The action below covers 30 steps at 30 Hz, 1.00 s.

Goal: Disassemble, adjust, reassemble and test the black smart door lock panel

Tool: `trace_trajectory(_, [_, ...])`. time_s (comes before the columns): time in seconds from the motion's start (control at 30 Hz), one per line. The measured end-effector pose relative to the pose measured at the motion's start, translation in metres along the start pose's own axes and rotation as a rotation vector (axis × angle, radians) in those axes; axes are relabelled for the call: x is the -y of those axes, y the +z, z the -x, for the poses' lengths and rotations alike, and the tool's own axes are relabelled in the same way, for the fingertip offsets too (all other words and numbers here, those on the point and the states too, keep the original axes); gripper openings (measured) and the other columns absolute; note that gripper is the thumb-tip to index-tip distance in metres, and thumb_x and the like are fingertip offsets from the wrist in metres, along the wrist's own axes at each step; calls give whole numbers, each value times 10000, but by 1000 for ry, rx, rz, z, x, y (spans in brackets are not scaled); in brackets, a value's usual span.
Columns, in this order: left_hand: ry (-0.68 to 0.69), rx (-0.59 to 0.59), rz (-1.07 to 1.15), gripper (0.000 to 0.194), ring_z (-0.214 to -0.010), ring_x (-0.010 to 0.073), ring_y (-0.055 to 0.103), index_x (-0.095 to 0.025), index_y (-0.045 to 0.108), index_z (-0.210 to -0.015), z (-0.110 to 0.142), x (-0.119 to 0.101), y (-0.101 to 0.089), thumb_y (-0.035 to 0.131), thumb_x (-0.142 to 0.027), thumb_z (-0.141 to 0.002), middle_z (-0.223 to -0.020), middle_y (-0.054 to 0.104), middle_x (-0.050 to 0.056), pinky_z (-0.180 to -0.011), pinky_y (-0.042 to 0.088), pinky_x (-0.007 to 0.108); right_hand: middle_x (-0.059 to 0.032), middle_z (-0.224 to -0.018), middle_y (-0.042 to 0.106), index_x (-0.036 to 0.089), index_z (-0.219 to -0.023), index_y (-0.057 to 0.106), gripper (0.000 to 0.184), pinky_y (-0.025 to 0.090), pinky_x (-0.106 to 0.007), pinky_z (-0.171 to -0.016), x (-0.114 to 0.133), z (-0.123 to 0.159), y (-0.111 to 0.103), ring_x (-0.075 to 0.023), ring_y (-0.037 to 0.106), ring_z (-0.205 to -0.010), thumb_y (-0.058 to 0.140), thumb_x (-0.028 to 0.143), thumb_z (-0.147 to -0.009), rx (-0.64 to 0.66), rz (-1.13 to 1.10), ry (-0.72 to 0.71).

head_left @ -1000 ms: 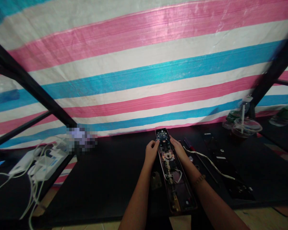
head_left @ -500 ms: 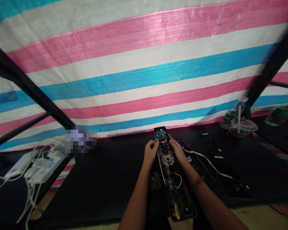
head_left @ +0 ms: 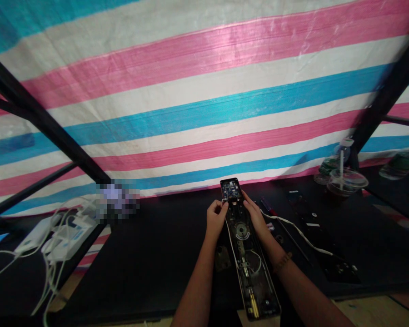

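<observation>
Left hand, bare, fingers curled, thumb pressed to the left edge of one long black case, open-topped, with a metallic rim; right hand, bare, fingers laid close along the right edge, thumb mostly hidden; both closed on the far half of that case. Case: centred before the person, its near end at the table's near edge; whether it rests or is lifted, cannot tell. Contents, near to far: one gold-coloured cylinder; one loop of thin white wire; one round greyish disc; one dark blue circuit board at the far end. Beneath, one matte black table. Left of case, just beside it: one flat dull-metal plate. Right: one long glossy black panel; one screwdriver with red and purple handle, crossed by one white cable reaching over the panel. Far left: white power strips with tangled cords. Far right: one clear plastic cup with white straw. Behind all: one pink, white and blue striped plastic sheet.
</observation>
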<state>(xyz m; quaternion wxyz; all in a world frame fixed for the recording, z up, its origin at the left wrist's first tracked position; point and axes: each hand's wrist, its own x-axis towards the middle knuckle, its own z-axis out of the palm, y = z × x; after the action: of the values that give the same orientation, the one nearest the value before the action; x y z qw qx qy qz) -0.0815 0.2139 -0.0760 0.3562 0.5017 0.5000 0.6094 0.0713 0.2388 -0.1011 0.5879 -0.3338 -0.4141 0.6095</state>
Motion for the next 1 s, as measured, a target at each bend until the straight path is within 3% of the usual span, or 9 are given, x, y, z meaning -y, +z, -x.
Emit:
trace_trajectory(0.47, [7, -5, -16, 438, -585, 112, 376, -212, 421, -610, 3, -9, 1, 679, -536, -753, -600, 391, -50, -581, 332, 241, -25, -1402, 601, 275, -1335, 630, 605, 321, -465, -1175, 8, 4, 5, -307, 497, -1354, 719, 501, -781, 8, -20, -60])
trace_trajectory(1.0, [-28, 43, -42, 456, -597, 119, 378, -212, 424, -617, -2, 2, -1, 630, -581, -790, -607, 387, -50, -582, 327, 247, -12, -1393, 605, 267, -1308, 654, 578, 270, -468, -1200, 0, -4, 0, -305, 467, -1379, 688, 476, -770, -28, 27, -19])
